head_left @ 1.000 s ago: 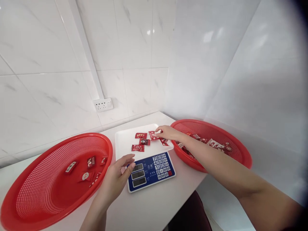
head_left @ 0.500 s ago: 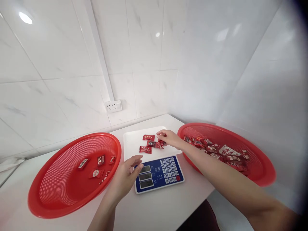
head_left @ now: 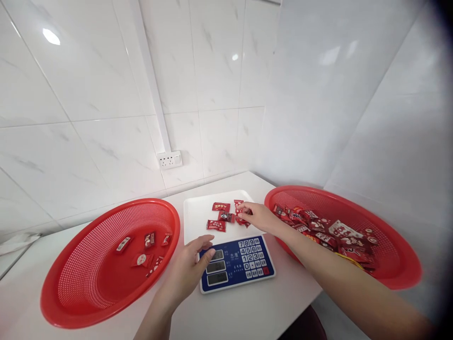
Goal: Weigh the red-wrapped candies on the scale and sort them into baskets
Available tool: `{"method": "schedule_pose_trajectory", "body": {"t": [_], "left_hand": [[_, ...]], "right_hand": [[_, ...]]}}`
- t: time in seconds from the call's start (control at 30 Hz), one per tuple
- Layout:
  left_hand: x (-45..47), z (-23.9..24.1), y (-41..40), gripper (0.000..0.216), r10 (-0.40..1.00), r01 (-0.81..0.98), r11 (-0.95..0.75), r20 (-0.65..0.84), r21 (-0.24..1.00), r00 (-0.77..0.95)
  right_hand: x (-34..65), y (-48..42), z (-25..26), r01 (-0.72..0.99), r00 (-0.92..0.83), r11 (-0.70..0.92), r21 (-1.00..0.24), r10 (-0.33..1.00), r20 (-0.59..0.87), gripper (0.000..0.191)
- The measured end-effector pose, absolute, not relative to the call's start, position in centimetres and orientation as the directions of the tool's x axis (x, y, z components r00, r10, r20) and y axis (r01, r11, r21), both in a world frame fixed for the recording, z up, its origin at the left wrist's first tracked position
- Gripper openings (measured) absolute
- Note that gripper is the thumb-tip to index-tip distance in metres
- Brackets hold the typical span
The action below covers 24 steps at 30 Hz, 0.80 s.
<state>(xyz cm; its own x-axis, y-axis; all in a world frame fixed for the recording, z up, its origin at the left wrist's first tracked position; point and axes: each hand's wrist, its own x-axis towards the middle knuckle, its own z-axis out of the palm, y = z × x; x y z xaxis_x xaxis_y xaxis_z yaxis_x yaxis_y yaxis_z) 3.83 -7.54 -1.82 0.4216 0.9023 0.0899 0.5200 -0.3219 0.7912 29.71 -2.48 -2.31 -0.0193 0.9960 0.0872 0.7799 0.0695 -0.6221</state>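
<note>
A digital scale [head_left: 236,262] with a blue keypad panel and a white weighing tray [head_left: 200,212] stands between two red mesh baskets. Several red-wrapped candies [head_left: 220,216] lie on the tray. My right hand [head_left: 260,216] reaches over the tray's right edge, its fingers pinched on red candies there. My left hand [head_left: 189,271] hovers at the scale's front left corner, fingers loosely apart, holding nothing. The left basket [head_left: 88,302] holds a few candies [head_left: 143,245]. The right basket [head_left: 396,278] holds a heap of candies [head_left: 325,231].
The white table [head_left: 244,311] sits in a corner of white tiled walls. A white wall socket [head_left: 169,159] with a cable duct hangs above the table's back edge. The table's front edge drops off near my right forearm.
The view shifted, so everything sits slightly lower and further right in frame. My right hand stays at the candies on the tray's right side. My left hand remains by the scale's display.
</note>
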Motion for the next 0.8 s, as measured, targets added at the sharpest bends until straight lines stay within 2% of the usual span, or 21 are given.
{"method": "schedule_pose_trajectory", "body": {"t": [0.17, 0.4, 0.63, 0.8], "left_hand": [[3.9, -1.9, -7.5, 0.039, 0.897, 0.519, -0.329, 0.089, 0.789, 0.433], [3.8, -1.8, -7.7, 0.039, 0.896, 0.528, -0.330, 0.084, 0.783, 0.436], [4.0, -1.9, -7.6, 0.036, 0.881, 0.521, -0.368, 0.109, 0.771, 0.461], [4.0, -2.0, -7.8, 0.034, 0.874, 0.505, -0.387, 0.132, 0.772, 0.468]], "right_hand": [[29.5, -2.9, -2.0, 0.858, -0.048, 0.055, -0.510, 0.998, 0.026, 0.016], [29.2, -2.6, -2.3, 0.922, -0.066, 0.046, -0.385, 0.997, -0.040, 0.019], [28.5, -2.3, -1.8, 0.930, -0.064, 0.012, -0.368, 0.989, -0.129, 0.022], [28.7, -2.4, -1.6, 0.906, -0.085, 0.016, -0.423, 0.986, -0.146, 0.024]]}}
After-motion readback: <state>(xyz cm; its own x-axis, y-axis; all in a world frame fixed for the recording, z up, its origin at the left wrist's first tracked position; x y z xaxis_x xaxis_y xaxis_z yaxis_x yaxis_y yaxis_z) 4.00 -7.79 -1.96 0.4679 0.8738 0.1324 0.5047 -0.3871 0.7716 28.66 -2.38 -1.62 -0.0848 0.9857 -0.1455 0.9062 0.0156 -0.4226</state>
